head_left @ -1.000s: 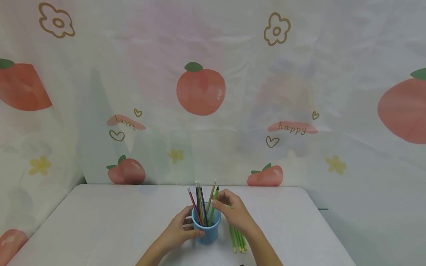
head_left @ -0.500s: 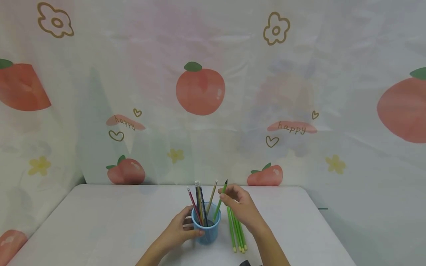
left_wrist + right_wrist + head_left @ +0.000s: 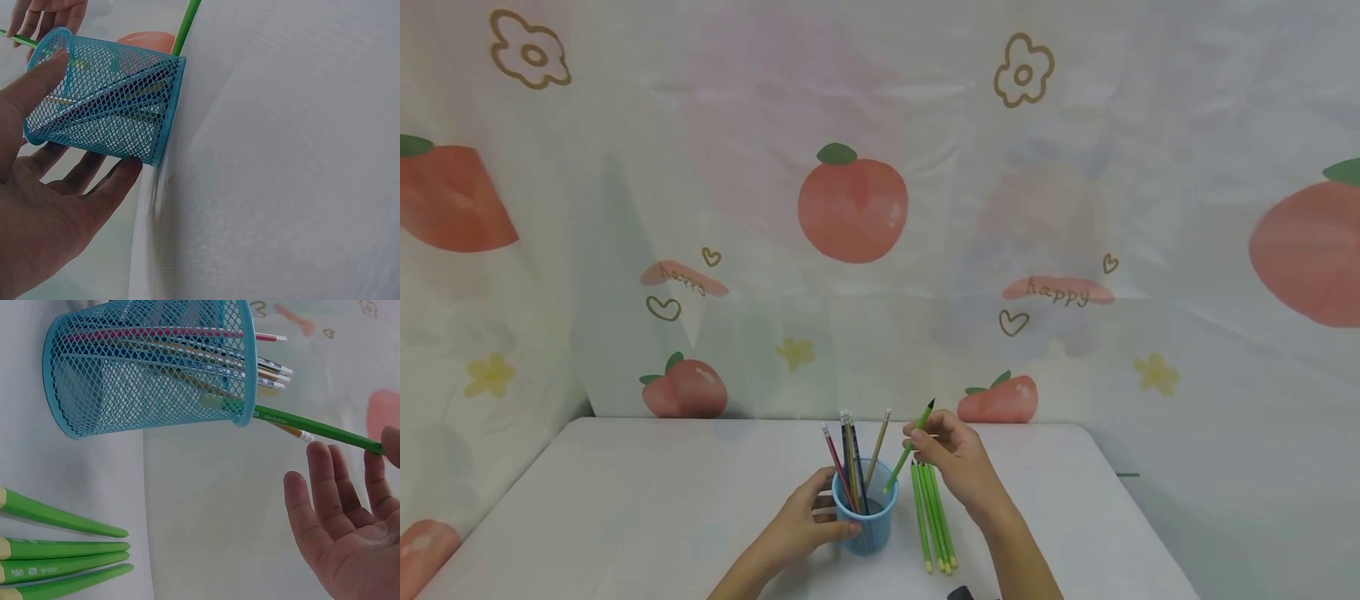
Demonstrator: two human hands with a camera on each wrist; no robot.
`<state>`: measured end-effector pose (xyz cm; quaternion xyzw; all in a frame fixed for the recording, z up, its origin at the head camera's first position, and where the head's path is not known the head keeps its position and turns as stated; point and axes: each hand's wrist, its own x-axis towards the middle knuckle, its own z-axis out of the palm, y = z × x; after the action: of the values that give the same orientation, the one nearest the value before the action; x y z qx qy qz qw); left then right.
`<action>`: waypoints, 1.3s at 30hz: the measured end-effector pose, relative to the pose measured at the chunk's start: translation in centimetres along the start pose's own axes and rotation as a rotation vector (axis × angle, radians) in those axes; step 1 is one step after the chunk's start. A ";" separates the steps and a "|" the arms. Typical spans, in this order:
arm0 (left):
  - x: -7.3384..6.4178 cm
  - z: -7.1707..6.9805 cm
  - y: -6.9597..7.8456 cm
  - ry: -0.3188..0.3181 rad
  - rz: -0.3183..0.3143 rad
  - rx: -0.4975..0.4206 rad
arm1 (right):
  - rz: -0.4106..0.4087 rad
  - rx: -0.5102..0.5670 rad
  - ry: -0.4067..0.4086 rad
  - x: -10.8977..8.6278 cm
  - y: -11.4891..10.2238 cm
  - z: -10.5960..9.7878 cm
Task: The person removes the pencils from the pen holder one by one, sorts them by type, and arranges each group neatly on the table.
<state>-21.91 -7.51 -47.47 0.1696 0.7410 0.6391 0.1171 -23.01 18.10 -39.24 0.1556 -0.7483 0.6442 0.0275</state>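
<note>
A blue mesh pencil cup (image 3: pixel 867 533) stands upright on the table. My left hand (image 3: pixel 801 518) grips its left side, thumb across the front and fingers behind, as the left wrist view also shows on the mesh cup (image 3: pixel 106 100). Between thumb and index finger my right hand (image 3: pixel 958 462) pinches a green pencil (image 3: pixel 917 432) near its dark point. That pencil leans to the right, its pale end just inside the cup's rim; the right wrist view shows the green pencil (image 3: pixel 312 427) passing over the edge. Several other pencils (image 3: pixel 852 462), eraser ends up, stand in the cup.
Several green pencils (image 3: pixel 934 521) lie side by side on the white table (image 3: pixel 662 500), right of the cup and below my right hand. A dark object (image 3: pixel 959 593) shows at the bottom edge. Behind the table hangs a fruit-printed cloth (image 3: pixel 880 333).
My right hand has moved right and slightly up, drawing the green pencil partly out of the cup and tilting it further right. The left hand and cup have stayed in place.
</note>
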 end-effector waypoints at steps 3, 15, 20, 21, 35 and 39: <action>0.0 0.0 0.0 0.001 -0.003 0.005 | -0.013 0.019 -0.003 -0.1 0.0 -0.4; 0.1 0.0 -0.1 -0.001 0.013 0.001 | -0.049 0.041 0.018 -0.2 -0.6 -1.6; 0.0 0.0 0.0 0.000 0.000 0.010 | -0.049 0.056 0.025 -0.3 -0.6 -1.9; 0.0 0.0 0.0 0.001 -0.001 0.015 | -0.053 0.055 0.027 -0.3 -0.6 -1.9; 0.1 0.0 -0.2 -0.001 -0.006 0.017 | -0.050 0.079 0.065 -0.2 -0.5 -2.6; 0.0 0.0 -0.2 -0.002 -0.006 0.018 | -0.043 0.074 0.075 -0.2 -0.2 -2.6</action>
<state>-21.95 -7.56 -47.68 0.1691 0.7472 0.6318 0.1179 -23.20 20.68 -38.65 0.1481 -0.7190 0.6761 0.0636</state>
